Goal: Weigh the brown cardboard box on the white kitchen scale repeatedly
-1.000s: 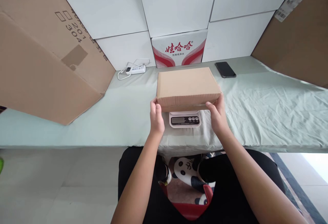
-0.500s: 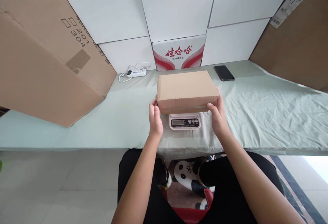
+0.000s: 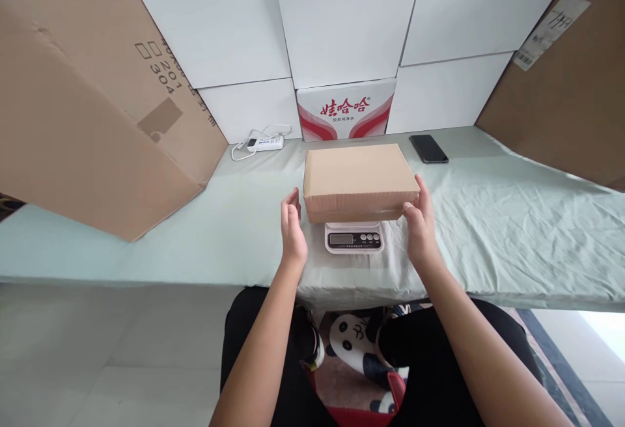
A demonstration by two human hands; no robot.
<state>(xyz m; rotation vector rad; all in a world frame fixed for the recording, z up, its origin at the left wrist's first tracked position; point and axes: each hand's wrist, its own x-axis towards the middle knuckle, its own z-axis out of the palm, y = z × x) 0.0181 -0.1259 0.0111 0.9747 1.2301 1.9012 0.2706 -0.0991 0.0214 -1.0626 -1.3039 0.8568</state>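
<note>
Box (image 3: 360,176), brown cardboard, closed, sat flat on the white kitchen scale (image 3: 354,238), overhanging it on both sides; only the scale's front panel with display and buttons showed below the box's near edge. Left hand (image 3: 293,232) was open, fingers straight and upright, palm facing the box's left end, just beside it with a visible gap, holding nothing. Right hand (image 3: 420,226) was open too, palm turned to the box's right end, fingertips at or touching the near right corner; contact too close to call, no grip on it. Scale sat between the two hands, nearer the wrists than the box top. Past the right hand, well apart, black phone (image 3: 428,149) lay on the pale green cloth (image 3: 512,219). Past the left hand, white power strip (image 3: 263,144) with cable. Behind the box, red-and-white printed carton (image 3: 346,109) against white panels
</note>
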